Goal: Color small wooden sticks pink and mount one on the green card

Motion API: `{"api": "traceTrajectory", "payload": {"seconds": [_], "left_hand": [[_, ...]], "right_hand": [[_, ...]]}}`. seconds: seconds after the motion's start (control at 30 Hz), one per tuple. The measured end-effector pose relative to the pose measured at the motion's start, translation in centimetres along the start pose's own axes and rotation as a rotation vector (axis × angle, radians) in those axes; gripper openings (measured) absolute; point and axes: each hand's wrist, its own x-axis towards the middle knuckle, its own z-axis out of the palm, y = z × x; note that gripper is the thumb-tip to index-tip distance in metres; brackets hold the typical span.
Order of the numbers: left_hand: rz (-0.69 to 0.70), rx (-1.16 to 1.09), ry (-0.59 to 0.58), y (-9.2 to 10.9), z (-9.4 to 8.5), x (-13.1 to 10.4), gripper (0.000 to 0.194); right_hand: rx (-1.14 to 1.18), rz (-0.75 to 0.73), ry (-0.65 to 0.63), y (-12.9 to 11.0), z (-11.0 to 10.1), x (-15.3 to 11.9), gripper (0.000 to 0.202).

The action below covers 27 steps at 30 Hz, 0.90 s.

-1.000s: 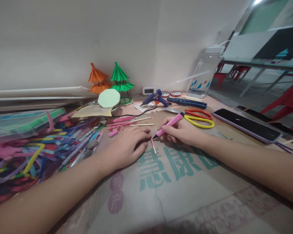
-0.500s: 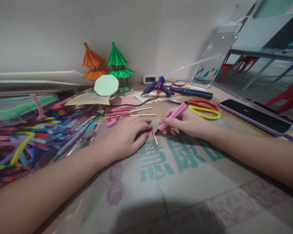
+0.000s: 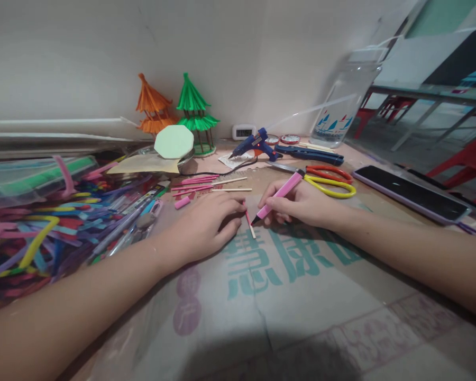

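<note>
My right hand [image 3: 297, 203] is closed around a pink marker [image 3: 282, 193], held like a pen. Its dark tip meets a thin wooden stick [image 3: 249, 221], coloured pink for most of its length and bare at the near end. Fingertips of my left hand [image 3: 212, 219] pin the stick's far end to the cardboard [image 3: 325, 307]. Beside that hand lies the pink marker cap [image 3: 182, 202]. Just behind are several pink sticks [image 3: 194, 181] and a couple of plain-ended ones.
Left, pipe cleaners [image 3: 35, 238] and pens are heaped. At the back stand orange [image 3: 153, 103] and green [image 3: 194, 100] pagoda models, a blue glue gun [image 3: 254, 144] and a clear bottle [image 3: 343, 100]. Scissors [image 3: 333, 185] and a phone [image 3: 412, 191] lie right.
The marker tip has slid along the stick toward its near end, leaving less bare wood. My left hand keeps its place, and the view has shifted slightly.
</note>
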Motion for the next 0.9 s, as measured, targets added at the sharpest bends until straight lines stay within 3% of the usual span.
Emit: {"api": "traceTrajectory", "payload": {"seconds": [0.1,0.27,0.57,0.9], "left_hand": [[-0.008,0.005,-0.009,0.1,-0.1,0.0,0.028],[-0.035,-0.006,-0.022,0.4,-0.3,0.1,0.029],[-0.016,0.019,-0.010,0.1,0.0,0.1,0.032],[-0.026,0.016,-0.009,0.2,0.0,0.0,0.027]], "right_hand": [[0.018,0.002,0.002,-0.1,0.1,-0.1,0.022],[0.077,0.005,0.111,-0.6,0.8,-0.5,0.016],[0.114,-0.013,0.171,0.1,0.9,-0.7,0.023],[-0.083,-0.010,0.204,-0.4,1.0,-0.8,0.018]]}}
